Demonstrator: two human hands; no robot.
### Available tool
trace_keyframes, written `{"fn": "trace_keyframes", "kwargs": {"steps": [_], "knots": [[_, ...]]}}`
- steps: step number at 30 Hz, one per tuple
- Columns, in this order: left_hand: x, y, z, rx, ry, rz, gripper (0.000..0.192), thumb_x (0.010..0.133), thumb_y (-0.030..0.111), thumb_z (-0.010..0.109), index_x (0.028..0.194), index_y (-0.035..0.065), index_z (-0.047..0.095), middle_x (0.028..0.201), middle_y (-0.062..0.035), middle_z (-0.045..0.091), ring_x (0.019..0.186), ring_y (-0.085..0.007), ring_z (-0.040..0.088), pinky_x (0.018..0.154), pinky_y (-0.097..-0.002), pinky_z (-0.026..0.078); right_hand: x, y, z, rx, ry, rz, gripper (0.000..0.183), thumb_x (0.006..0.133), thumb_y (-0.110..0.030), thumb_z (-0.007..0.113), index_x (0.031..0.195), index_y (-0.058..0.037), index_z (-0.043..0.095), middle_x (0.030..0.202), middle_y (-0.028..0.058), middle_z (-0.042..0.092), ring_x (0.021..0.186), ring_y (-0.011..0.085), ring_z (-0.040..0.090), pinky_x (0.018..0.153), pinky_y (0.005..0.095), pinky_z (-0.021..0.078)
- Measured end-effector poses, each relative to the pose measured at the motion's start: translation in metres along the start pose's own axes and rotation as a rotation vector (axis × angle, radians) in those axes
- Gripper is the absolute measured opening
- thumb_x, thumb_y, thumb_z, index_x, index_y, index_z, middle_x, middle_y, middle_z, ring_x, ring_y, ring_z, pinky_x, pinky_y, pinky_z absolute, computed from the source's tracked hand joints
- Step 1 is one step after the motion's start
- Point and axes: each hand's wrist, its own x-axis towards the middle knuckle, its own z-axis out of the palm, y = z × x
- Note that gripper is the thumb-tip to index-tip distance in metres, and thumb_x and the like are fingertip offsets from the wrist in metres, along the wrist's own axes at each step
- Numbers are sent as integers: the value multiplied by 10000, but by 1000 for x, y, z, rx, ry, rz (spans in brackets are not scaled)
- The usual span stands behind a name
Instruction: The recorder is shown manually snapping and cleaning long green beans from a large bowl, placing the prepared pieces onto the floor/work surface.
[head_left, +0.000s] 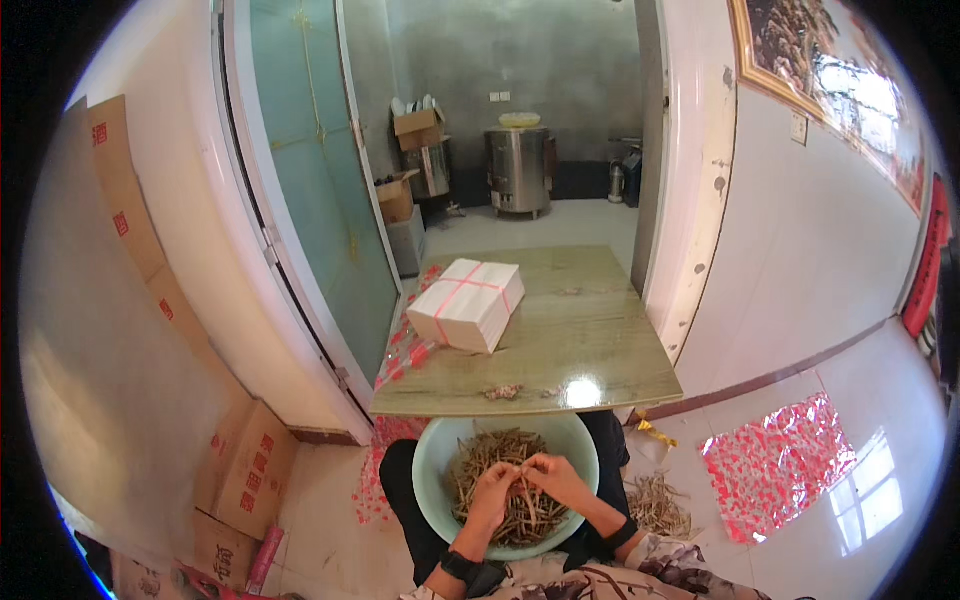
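Observation:
A pale green plastic basin (426, 480) rests on my lap, filled with dry brown pods (487, 448) that look like dried bean pods. Above the heap, my left hand (495, 487) and my right hand (556, 478) meet at the fingertips. They pinch a slim dried pod (526, 495) between them, its lower part pointing down toward the basin. The fingers partly cover this pod, so whether it is split cannot be made out. Dark bands circle both wrists.
A wood-patterned table (585, 330) stands just ahead, bearing a strapped stack of white paper (466, 304). Right of me, more pods (658, 506) lie on the floor near a red-patterned plastic sheet (780, 469). Cardboard boxes (251, 480) stand at left.

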Motion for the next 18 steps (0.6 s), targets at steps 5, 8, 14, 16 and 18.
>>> {"fn": "trace_keyframes", "kwargs": {"steps": [5,8,14,16,18], "knots": [[3,-1,1,-50,2,6,93,859,127,516,803,53,513,749,-26,532,667,-119,540,614,-270,464,9,13,8,-75,101,-49,194,840,-178,515,821,12,547,646,39,546,523,81,463,493,250,396],[4,1,5,5,59,84,102,859,125,516,786,55,504,749,-29,531,675,-123,534,619,-280,456,13,20,10,-158,161,-201,187,839,-169,514,850,17,530,627,60,523,538,95,465,495,261,397],[7,-12,-5,-44,89,77,126,852,117,519,750,55,478,711,-27,526,658,-116,530,599,-274,454,8,13,16,-216,139,-163,214,839,-182,527,911,19,537,733,97,558,613,130,508,557,276,422],[1,-10,-3,-42,115,103,116,849,115,522,760,54,478,707,-29,527,643,-117,531,588,-269,454,2,8,17,-132,48,-133,248,844,-192,526,986,11,538,803,91,580,670,130,525,592,267,433],[-3,-9,0,-48,146,130,98,843,110,529,785,50,478,693,-33,528,614,-119,532,560,-258,452,-2,4,14,-67,17,-38,250,846,-190,523,996,10,535,812,77,584,678,122,525,597,262,434]]}}
